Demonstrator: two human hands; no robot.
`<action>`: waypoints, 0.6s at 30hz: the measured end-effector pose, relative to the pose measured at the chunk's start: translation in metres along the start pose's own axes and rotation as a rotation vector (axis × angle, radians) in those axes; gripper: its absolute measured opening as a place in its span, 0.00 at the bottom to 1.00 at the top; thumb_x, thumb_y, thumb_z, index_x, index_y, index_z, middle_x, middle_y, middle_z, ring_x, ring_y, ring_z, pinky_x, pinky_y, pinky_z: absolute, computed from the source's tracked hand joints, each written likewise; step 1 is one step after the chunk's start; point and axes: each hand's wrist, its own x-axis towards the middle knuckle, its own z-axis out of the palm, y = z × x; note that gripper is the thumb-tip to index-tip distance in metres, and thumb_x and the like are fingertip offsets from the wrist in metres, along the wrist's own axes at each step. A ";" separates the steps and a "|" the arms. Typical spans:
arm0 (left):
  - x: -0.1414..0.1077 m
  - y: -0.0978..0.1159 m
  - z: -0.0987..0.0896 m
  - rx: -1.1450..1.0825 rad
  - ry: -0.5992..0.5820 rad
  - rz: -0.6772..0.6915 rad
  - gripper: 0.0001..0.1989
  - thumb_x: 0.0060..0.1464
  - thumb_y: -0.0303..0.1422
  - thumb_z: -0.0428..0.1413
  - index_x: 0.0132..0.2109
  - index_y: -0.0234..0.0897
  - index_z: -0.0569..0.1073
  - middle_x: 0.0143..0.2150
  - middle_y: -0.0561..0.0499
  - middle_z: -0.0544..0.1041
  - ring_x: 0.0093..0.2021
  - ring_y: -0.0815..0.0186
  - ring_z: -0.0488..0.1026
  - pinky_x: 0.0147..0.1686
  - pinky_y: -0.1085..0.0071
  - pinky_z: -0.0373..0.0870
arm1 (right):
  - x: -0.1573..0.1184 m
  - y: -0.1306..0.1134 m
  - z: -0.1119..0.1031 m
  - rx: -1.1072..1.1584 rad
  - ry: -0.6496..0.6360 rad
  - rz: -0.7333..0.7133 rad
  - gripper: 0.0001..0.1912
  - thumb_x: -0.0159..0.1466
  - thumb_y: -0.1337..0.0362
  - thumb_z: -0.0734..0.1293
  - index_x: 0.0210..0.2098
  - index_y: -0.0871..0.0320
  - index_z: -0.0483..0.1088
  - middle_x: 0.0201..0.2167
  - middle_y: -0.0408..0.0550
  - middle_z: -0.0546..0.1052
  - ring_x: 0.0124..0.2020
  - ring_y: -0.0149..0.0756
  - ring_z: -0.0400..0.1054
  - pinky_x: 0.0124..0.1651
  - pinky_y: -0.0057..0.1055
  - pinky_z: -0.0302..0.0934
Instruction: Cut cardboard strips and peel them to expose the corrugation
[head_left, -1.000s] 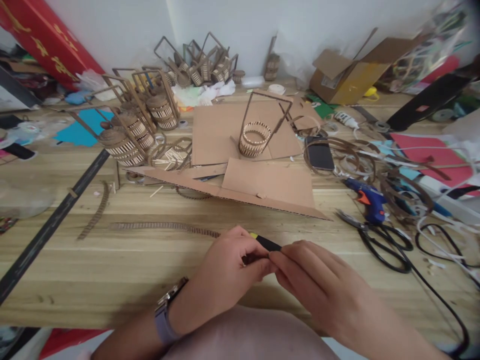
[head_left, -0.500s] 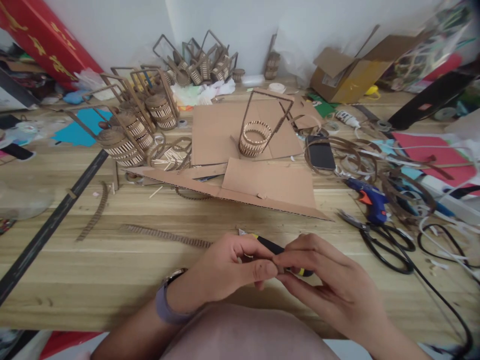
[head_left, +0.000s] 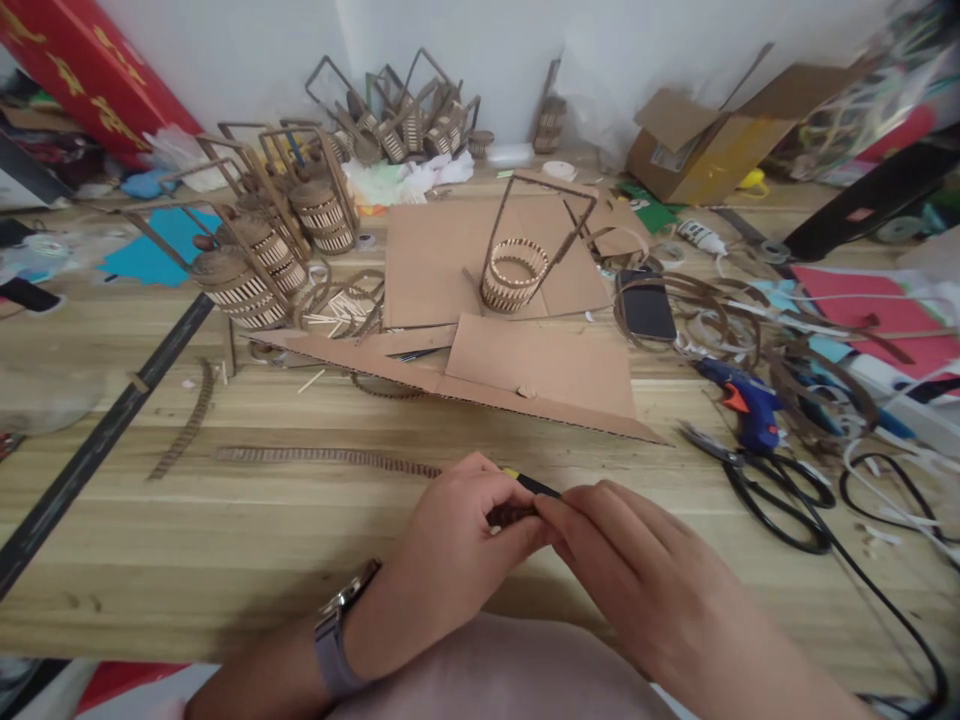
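A narrow brown ribbed strip [head_left: 330, 456] stretches across the table and runs into my left hand [head_left: 472, 540], whose fingers are closed around it. Fingertips of my right hand [head_left: 637, 560] pinch close against the left thumb, at what looks like the strip's near end; the fingers cover most of that end. Just beyond both hands lies a black and yellow utility knife [head_left: 538, 486], partly hidden by them. A bent cardboard sheet [head_left: 540, 365] rests farther back. Behind it, a small slatted basket with a tall handle [head_left: 514, 280] stands on flat cardboard [head_left: 431, 260].
Black-handled scissors [head_left: 772, 490] and a blue glue gun [head_left: 750, 405] lie at right, near a phone [head_left: 646, 305] and coiled brown strips [head_left: 712, 310]. Lidded baskets [head_left: 244, 285] stand at left. A shorter ribbed strip [head_left: 187, 425] and a long black bar [head_left: 112, 430] lie nearby.
My right hand has rolled over and its fingers are closer to the left ones. The strip's far tail has shifted left and straightened. The knife's blade tip is now hidden behind my left hand.
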 end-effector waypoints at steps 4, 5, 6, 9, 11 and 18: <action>-0.001 -0.003 -0.001 -0.054 -0.003 0.011 0.08 0.58 0.34 0.58 0.32 0.38 0.78 0.31 0.54 0.70 0.35 0.68 0.68 0.31 0.75 0.61 | 0.001 0.004 0.001 0.171 -0.007 0.050 0.17 0.71 0.72 0.52 0.44 0.61 0.72 0.31 0.48 0.75 0.30 0.34 0.71 0.31 0.29 0.68; -0.001 -0.003 -0.002 -0.084 -0.018 0.009 0.08 0.58 0.36 0.58 0.34 0.38 0.79 0.32 0.53 0.70 0.34 0.68 0.68 0.31 0.75 0.61 | 0.000 0.006 0.003 0.267 -0.002 0.081 0.15 0.72 0.71 0.54 0.45 0.59 0.71 0.32 0.47 0.75 0.31 0.32 0.71 0.33 0.28 0.68; -0.002 -0.004 -0.004 -0.123 -0.039 0.009 0.09 0.58 0.37 0.58 0.35 0.38 0.79 0.34 0.53 0.71 0.34 0.68 0.68 0.30 0.75 0.61 | 0.000 0.008 0.004 0.361 0.015 0.117 0.12 0.72 0.69 0.56 0.46 0.58 0.71 0.33 0.46 0.75 0.31 0.31 0.72 0.34 0.26 0.69; -0.001 -0.005 -0.008 -0.254 -0.144 0.013 0.12 0.59 0.40 0.57 0.33 0.37 0.78 0.34 0.53 0.71 0.34 0.68 0.69 0.32 0.74 0.63 | 0.001 0.012 0.006 0.550 0.126 0.202 0.08 0.70 0.67 0.62 0.46 0.55 0.71 0.33 0.45 0.75 0.31 0.28 0.73 0.32 0.22 0.69; 0.001 -0.005 -0.010 -0.318 -0.213 0.019 0.13 0.60 0.40 0.56 0.32 0.37 0.77 0.29 0.53 0.71 0.33 0.68 0.68 0.34 0.73 0.63 | 0.003 0.014 0.005 0.610 0.181 0.214 0.06 0.68 0.66 0.65 0.44 0.54 0.73 0.32 0.44 0.76 0.31 0.28 0.73 0.29 0.21 0.68; 0.003 -0.002 -0.014 -0.180 -0.179 -0.050 0.12 0.57 0.38 0.58 0.29 0.37 0.77 0.27 0.54 0.71 0.31 0.68 0.69 0.34 0.72 0.62 | 0.002 0.015 0.003 0.610 0.110 0.180 0.06 0.68 0.68 0.64 0.41 0.56 0.74 0.32 0.44 0.76 0.31 0.27 0.73 0.31 0.20 0.67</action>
